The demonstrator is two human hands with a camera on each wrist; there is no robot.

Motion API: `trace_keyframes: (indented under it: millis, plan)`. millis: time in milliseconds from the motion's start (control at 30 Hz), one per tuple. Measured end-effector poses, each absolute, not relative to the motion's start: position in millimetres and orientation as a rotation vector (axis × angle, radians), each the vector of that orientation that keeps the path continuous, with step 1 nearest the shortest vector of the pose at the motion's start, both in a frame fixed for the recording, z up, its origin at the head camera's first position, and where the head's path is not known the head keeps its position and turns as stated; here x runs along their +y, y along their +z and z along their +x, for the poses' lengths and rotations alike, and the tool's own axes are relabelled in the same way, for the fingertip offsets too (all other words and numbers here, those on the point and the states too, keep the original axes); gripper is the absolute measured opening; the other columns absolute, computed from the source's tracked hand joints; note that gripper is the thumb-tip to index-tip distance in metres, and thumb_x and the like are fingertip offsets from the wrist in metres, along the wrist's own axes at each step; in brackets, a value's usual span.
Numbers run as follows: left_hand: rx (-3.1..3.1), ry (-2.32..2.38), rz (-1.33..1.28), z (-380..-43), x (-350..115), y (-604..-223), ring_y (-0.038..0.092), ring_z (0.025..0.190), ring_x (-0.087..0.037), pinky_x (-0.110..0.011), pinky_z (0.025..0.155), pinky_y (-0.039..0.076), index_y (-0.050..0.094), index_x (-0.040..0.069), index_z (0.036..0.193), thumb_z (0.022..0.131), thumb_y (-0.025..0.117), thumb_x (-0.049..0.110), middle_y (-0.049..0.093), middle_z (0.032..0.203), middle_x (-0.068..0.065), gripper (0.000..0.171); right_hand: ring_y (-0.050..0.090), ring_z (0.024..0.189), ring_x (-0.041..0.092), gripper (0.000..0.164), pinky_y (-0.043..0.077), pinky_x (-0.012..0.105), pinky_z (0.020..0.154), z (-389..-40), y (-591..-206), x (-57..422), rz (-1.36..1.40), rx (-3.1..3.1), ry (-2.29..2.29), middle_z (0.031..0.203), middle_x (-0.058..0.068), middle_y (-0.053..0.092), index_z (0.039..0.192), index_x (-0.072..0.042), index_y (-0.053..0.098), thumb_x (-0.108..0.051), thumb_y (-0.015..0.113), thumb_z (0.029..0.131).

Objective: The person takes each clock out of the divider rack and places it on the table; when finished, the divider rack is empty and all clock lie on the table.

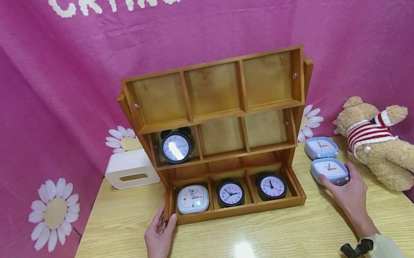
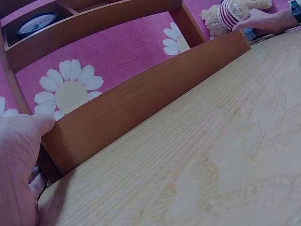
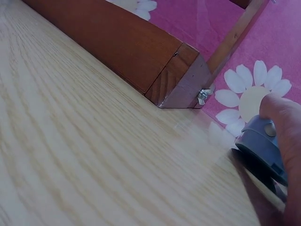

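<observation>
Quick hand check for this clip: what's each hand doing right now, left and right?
Left hand: gripping the wooden shelf at its bottom left corner.
Right hand: holding the nearer blue clock.

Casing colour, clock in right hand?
The clock is cased in light blue; the head view shows it best.

The head view is brightly lit, with white glare reflected on the table (image 1: 207, 251) and upper clock (image 1: 176, 147); the wrist views are rendered dimmer, shadow being cast beside the left hand (image 2: 19, 165)
</observation>
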State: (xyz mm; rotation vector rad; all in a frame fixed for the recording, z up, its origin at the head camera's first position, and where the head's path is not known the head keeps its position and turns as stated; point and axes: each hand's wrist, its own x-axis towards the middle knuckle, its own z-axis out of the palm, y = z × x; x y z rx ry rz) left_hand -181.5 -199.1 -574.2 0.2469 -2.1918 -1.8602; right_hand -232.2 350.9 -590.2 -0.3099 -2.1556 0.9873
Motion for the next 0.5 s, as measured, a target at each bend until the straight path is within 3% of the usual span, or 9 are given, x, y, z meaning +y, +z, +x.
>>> trace_keyframes:
  millis: [133,300,500]
  plan:
    - [-2.19,-1.863,0.244,-181.7,-198.7,-573.1,0.054,0.137,-0.029,-0.026,0.112,0.042,0.053,0.001,0.15,0.097,0.077,0.018,0.057,0.148,-0.02,0.06,0.059,0.109,0.055,0.076,0.043,0.066,0.09,-231.0,-589.8,348.7,-0.3,-2.133,0.967,0.12,0.037,0.063,0.131,0.01,0.059,-0.02,0.092,0.069]
    - [-2.19,-1.861,0.247,-182.3,-198.3,-573.1,0.054,0.137,-0.029,-0.017,0.108,0.043,0.054,0.001,0.15,0.097,0.077,0.019,0.057,0.148,-0.021,0.06,0.06,0.107,0.054,0.075,0.043,0.066,0.087,-230.3,-588.8,347.1,-0.298,-2.114,0.945,0.117,0.035,0.065,0.129,0.009,0.06,-0.02,0.093,0.069]
    - [-2.184,-1.86,0.253,-181.6,-198.3,-573.4,0.055,0.137,-0.031,-0.011,0.104,0.043,0.054,0.0,0.149,0.097,0.078,0.022,0.057,0.148,-0.022,0.061,0.057,0.122,0.055,0.083,0.041,0.072,0.097,-229.9,-586.9,346.2,-0.305,-2.065,0.956,0.132,0.035,0.062,0.14,0.007,0.057,-0.02,0.092,0.07]
